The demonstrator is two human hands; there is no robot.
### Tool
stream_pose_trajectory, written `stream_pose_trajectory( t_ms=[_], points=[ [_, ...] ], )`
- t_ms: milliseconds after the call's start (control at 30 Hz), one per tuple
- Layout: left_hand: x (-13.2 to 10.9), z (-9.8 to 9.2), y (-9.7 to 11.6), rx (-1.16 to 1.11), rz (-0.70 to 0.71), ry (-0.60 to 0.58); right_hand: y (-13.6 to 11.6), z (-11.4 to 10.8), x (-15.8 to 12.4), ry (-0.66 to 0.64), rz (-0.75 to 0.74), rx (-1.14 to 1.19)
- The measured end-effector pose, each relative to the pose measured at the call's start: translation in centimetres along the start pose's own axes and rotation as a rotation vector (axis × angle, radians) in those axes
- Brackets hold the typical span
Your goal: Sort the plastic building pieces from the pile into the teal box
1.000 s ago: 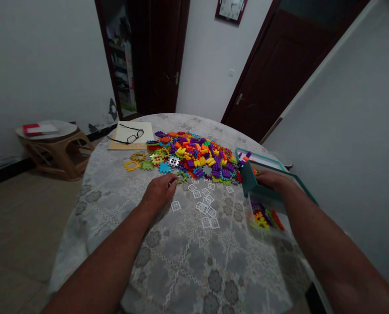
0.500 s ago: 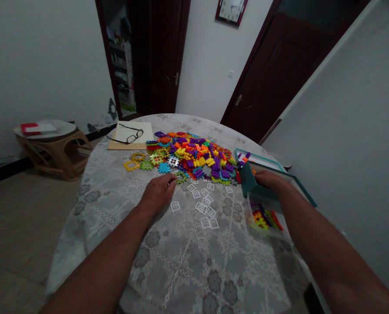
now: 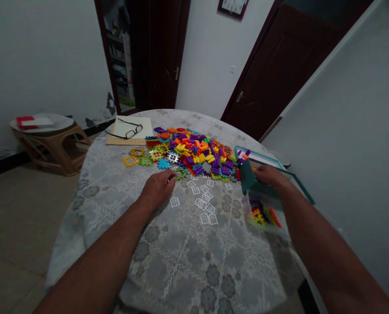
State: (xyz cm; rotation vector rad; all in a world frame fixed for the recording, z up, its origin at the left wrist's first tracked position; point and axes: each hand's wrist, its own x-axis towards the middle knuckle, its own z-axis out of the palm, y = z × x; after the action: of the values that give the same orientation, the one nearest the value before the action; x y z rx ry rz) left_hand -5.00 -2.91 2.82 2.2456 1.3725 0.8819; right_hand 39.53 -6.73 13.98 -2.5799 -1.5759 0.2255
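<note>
1. Pieces of bright plastic in a mixed pile (image 3: 197, 150) fill the centre of the frame; by far the larger share lies here, outside any container.
2. White window pieces (image 3: 204, 203) are scattered just below the pile, flat on the patterned tablecloth (image 3: 181, 266), some overlapping; none of these has been gathered up.
3. At centre right, a clear tray (image 3: 280, 204) already contains a small batch of coloured pieces (image 3: 259, 216), mainly yellow, purple and orange. That portion looks dealt with, though it seems small against the pile.
4. The teal box (image 3: 247, 176), right of the pile, has purple and orange pieces (image 3: 244, 156) at its upper left corner; how full it is inside is hidden.
5. The right hand (image 3: 270, 175) reaches into that box, fingers bent; their tips are obscured, so whether they grasp a piece is unclear.
6. The left hand (image 3: 160, 185), left of centre, rests with fingers loosely curled beside a green piece (image 3: 181, 174); I can't make out whether it grips anything.
7. Judging by the loose amount, most remains to be done.
</note>
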Motion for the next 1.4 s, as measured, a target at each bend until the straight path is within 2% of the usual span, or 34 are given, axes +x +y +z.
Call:
stream_pose_trajectory(
  t_ms=[100, 167, 267, 333, 433, 533, 633, 733, 833, 967, 1233, 1400],
  points=[
    [0.1, 0.2, -0.2, 0.0, 0.012, -0.003, -1.4, -0.9, -2.5, 0.112, -0.102, -0.094],
    [0.0, 0.4, -0.4, 0.021, 0.041, 0.025, -3.1, -0.7, -5.0, 0.199, -0.211, -0.062],
    [-0.2, 0.9, -0.8, 0.103, 0.146, 0.044, -6.2, 1.1, -8.4, 0.176, -0.39, 0.097],
    [-0.3, 1.3, -0.8, 0.175, 0.205, -0.003, -8.3, 3.2, -9.5, 0.136, -0.535, 0.137],
    [-0.5, 1.6, -0.4, 0.268, 0.228, -0.075, -11.2, 7.0, -9.2, 0.173, -0.682, 0.108],
    [-0.6, 1.6, 0.2, 0.336, 0.185, -0.097, -14.2, 10.0, -7.5, 0.242, -0.712, 0.044],
    [-0.6, 1.4, 0.7, 0.358, 0.143, -0.113, -16.8, 11.7, -5.5, 0.276, -0.638, -0.008],
    [-0.5, 1.0, 0.8, 0.345, 0.134, -0.116, -18.5, 12.4, -3.7, 0.277, -0.523, -0.048],
    [-0.5, 0.6, 0.8, 0.33, 0.131, -0.118, -19.0, 12.7, -2.6, 0.253, -0.487, -0.088],
    [-0.5, 0.4, 0.8, 0.32, 0.132, -0.121, -18.3, 12.9, -3.1, 0.197, -0.589, -0.124],
    [-0.6, 0.3, 1.1, 0.303, 0.122, -0.126, -15.4, 12.9, -8.5, 0.197, -0.784, -0.011],
    [-0.7, 0.4, 0.9, 0.282, 0.137, -0.128, -13.6, 12.6, -11.2, 0.095, -0.928, 0.11]
  ],
)
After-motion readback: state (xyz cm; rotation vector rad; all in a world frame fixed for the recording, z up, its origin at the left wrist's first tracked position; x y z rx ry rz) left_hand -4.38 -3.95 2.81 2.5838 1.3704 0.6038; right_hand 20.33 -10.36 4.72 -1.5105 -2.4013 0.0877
